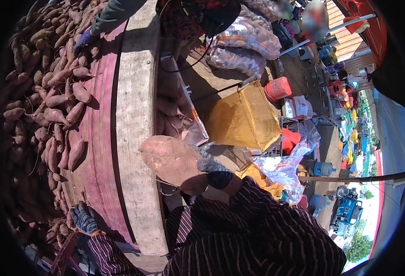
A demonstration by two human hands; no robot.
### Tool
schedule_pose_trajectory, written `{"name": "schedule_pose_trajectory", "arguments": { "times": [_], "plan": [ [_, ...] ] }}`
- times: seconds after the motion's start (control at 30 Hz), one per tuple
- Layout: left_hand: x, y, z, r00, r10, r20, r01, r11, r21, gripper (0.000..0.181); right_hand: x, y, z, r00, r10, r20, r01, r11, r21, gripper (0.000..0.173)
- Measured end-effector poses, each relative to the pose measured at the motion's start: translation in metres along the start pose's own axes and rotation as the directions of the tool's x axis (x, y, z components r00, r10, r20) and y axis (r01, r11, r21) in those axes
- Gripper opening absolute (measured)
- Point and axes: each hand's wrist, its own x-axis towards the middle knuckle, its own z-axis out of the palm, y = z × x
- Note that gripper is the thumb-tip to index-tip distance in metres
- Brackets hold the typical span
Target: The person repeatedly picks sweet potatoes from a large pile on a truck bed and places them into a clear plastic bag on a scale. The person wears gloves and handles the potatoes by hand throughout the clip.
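Note:
A large sweet potato [169,162] is held up over the edge of a wooden plank [135,131] by my gloved right hand [216,170], its thumb on the near side and its other fingers partly hidden behind. My left hand [84,218], in a grey knitted glove, rests with fingers slightly apart at the lower end of a pink metal panel [100,155], beside small sweet potatoes; its palm is hidden. A big heap of sweet potatoes [55,115] lies left of the panel. Right of the plank, an open plastic-lined container [192,114] holds larger sweet potatoes.
A co-worker's gloved hand [83,41] touches the heap at the top left. Filled clear sacks [247,36] stand at the top. Right of the container are a yellow mesh-covered crate [247,119], a red bucket [278,88] and loose plastic bags [281,169]. A pole [354,178] crosses the right side.

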Motion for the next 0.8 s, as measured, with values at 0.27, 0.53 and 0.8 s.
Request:
{"name": "schedule_pose_trajectory", "arguments": {
  "times": [0.27,0.53,0.8],
  "plan": [
    [0.004,0.018,-0.011,0.989,-0.1,0.108,0.098,0.995,0.02,0.034,-0.119,-0.152,-0.181,0.664,-0.533,-0.524,0.158,0.785,-0.599,0.067],
    [-0.01,0.044,-0.02,0.922,-0.195,-0.335,0.114,0.962,-0.246,0.047,-0.115,-0.172,-0.332,0.397,-0.845,-0.359,-0.405,0.19,-0.895,0.053],
    [-0.032,-0.007,0.014,0.77,-0.626,-0.124,0.482,0.697,-0.531,0.075,-0.029,-0.114,-0.17,0.812,-0.551,-0.193,-0.047,0.269,-0.962,0.042]
  ]
}}
